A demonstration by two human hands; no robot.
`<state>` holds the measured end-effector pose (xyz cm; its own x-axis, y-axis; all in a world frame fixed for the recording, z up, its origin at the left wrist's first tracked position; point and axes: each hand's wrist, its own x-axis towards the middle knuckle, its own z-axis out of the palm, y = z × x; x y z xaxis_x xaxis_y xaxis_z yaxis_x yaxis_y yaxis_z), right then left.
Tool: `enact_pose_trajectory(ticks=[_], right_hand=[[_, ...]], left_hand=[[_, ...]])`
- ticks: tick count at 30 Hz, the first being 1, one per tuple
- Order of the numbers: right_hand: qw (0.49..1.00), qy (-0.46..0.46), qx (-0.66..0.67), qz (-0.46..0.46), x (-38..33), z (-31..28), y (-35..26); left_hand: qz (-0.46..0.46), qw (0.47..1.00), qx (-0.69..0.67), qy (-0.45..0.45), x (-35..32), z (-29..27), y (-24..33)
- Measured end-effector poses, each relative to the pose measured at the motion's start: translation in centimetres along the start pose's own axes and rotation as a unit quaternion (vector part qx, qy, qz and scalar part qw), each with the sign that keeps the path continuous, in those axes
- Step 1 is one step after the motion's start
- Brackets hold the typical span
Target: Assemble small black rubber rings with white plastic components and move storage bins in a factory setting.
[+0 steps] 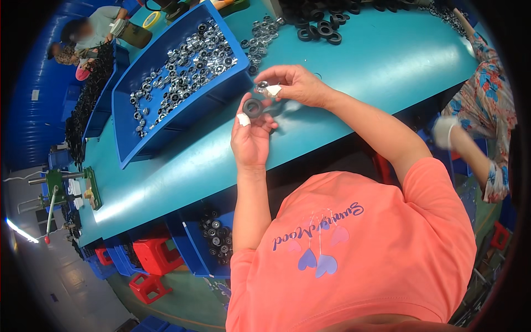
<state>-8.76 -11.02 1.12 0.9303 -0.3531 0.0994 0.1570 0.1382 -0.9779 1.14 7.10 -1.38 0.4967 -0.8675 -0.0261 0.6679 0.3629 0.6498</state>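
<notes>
My left hand [251,138] is palm up over the table, its fingers closed around a black ring [253,108]. Just above it, my right hand [298,86] pinches a small shiny silver part with a dark centre [262,87]. The two pieces are close together but look apart. White tape wraps a finger of each hand. Beside my hands stands a blue bin [182,130] with many similar shiny parts [185,83] inside. More shiny parts [263,36] lie loose along its right side.
Black rings [323,27] are heaped at the far edge of the teal table [387,61]. A green hand press [61,188] stands at the left end. Under the table, a bin holds dark wheels [215,238]. A person in a floral garment [481,94] is at the right; others sit far left.
</notes>
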Motion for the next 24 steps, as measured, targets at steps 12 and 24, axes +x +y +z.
enact_pose_trajectory(ticks=[12,24], right_hand=[[0.944,-0.009,-0.270,-0.189,-0.8,1.1,-0.4],[0.907,0.022,-0.327,-0.266,-1.0,1.4,0.1]], left_hand=[[0.016,0.997,0.074,0.031,-0.2,1.0,-0.4],[0.046,0.985,0.159,0.049,0.0,1.2,-1.0]])
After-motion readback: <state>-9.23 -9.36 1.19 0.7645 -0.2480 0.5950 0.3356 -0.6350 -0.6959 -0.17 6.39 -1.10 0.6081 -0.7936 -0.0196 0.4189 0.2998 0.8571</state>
